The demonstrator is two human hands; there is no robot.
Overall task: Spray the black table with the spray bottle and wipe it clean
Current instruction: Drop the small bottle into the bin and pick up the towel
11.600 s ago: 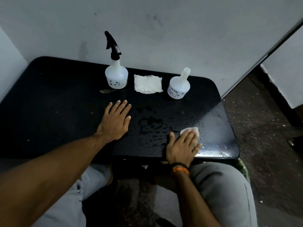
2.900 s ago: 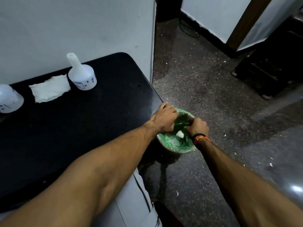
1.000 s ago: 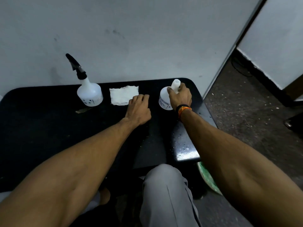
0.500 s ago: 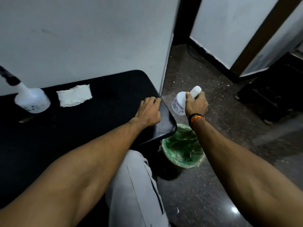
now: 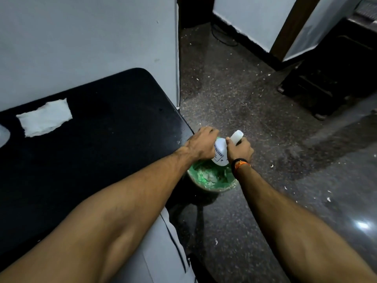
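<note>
The black table (image 5: 98,152) fills the left of the view. A white cloth (image 5: 44,117) lies flat near its back edge. Only a sliver of the spray bottle (image 5: 3,135) shows at the far left edge. Off the table's right end, a second white bottle (image 5: 220,153) with a plain spout hangs over a green-lined bin (image 5: 212,180). My right hand (image 5: 240,150) grips its neck, and my left hand (image 5: 202,145) is curled against its body. My left fingertips are hidden behind the bottle.
The bin stands on a dark speckled floor (image 5: 255,99) strewn with white scraps, right against the table's corner. A white wall (image 5: 81,41) runs behind the table. A dark low piece of furniture (image 5: 330,78) stands at the far right.
My right hand lifted the white bottle off the table and brought it over the bin. My left hand left the table's corner and came onto the bottle. My view turned right.
</note>
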